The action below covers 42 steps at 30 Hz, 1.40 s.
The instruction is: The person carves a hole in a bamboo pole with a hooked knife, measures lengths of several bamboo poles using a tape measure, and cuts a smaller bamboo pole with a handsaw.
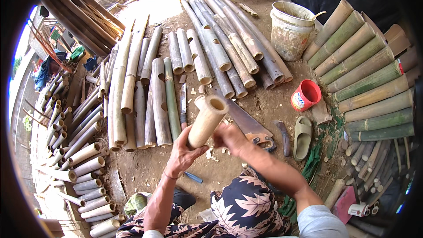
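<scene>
My left hand [181,152] is wrapped round the lower end of a short, pale bamboo tube [205,125]. The tube tilts up and away, its hollow end facing up; a stub sticks out on its far left side. Close against the tube's right side is my right hand [230,138], its fingers partly hidden and smeared by motion. Beyond the hands, a handsaw [244,121] with a wooden handle lies on the dirt. A long knife [183,103] rests beside a green bamboo pole [170,92]. At the right lies a dark, curved tool [283,137].
Bamboo poles [233,39], several with notches, cover the ground ahead. More bamboo is stacked left [90,185] and right [370,86]. A dirty white bucket [288,33], a red cup [307,94] and an olive slipper [302,139] stand or lie at the right. Wood chips are scattered about.
</scene>
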### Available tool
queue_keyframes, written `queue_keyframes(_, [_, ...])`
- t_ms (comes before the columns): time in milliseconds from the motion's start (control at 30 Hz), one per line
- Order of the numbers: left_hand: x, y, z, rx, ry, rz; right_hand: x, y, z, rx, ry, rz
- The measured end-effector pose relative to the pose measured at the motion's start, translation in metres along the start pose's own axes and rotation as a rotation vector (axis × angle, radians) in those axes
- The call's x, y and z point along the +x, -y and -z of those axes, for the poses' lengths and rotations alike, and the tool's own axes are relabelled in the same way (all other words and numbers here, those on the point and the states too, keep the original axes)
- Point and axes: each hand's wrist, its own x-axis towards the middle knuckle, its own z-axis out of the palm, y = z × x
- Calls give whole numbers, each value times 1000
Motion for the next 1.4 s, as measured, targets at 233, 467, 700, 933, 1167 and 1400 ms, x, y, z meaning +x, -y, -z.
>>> queue_keyframes(233, [35,-44,31,-209,-97,-186,-10,-28,50,-711,-175,371])
queue_keyframes(467, [37,-42,62,-359,-257,-239,-82,40,223,-523,-588,202])
queue_keyframes(700, [97,24,-9,422,-196,6,-153,4,202,-1526,-458,132])
queue_keyframes(933, [151,178,-74,717,-18,-5,-216,-220,202,-1866,-565,-350])
queue_keyframes(1167, [77,167,-151,549,-54,-72,-222,-153,195,-1342,-647,-185])
queue_keyframes(1400, [15,123,-223,-528,219,352,-133,-60,160,-513,-298,239])
